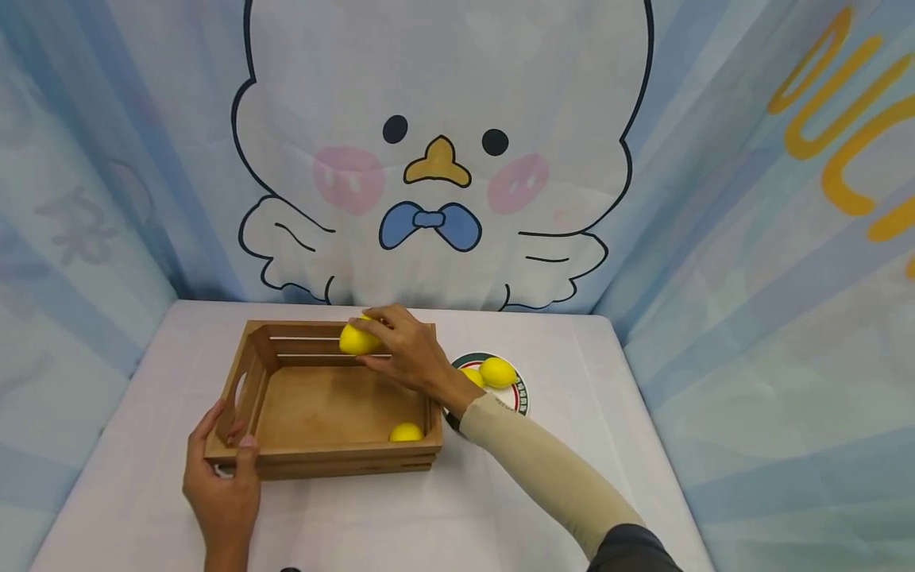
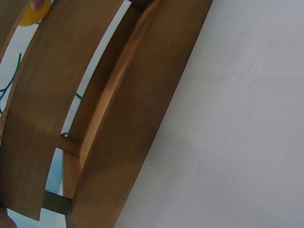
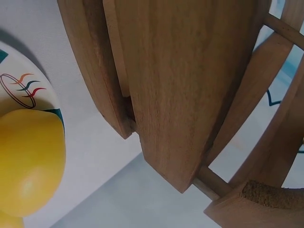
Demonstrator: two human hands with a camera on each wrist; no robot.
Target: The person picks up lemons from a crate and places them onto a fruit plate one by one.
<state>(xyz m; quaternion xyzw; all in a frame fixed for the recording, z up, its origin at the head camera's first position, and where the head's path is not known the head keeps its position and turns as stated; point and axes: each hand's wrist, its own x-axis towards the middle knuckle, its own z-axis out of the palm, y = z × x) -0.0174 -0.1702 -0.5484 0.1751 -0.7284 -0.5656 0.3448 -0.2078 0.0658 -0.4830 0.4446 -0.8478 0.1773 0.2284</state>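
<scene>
A slatted wooden crate (image 1: 322,461) sits on the white-covered table. My left hand (image 1: 223,492) grips its near left corner, thumb over the front rim and fingers at the end handle slot. Over the crate's far right part, my right hand (image 1: 407,345) holds a yellow lemon (image 1: 357,338) between thumb and fingers. Another lemon (image 1: 406,432) lies inside, in the near right corner. In the left wrist view the front slats (image 2: 137,95) fill much of the picture. The right wrist view shows the crate's slats (image 3: 180,95) close up, with the right hand out of sight.
Right of the crate stands a round plate (image 1: 523,397) with a patterned rim, partly behind my right wrist. On it are two lemons (image 1: 497,372), one partly covered by the wrist. A printed curtain (image 1: 443,270) hangs behind the table (image 1: 572,445) and along both sides.
</scene>
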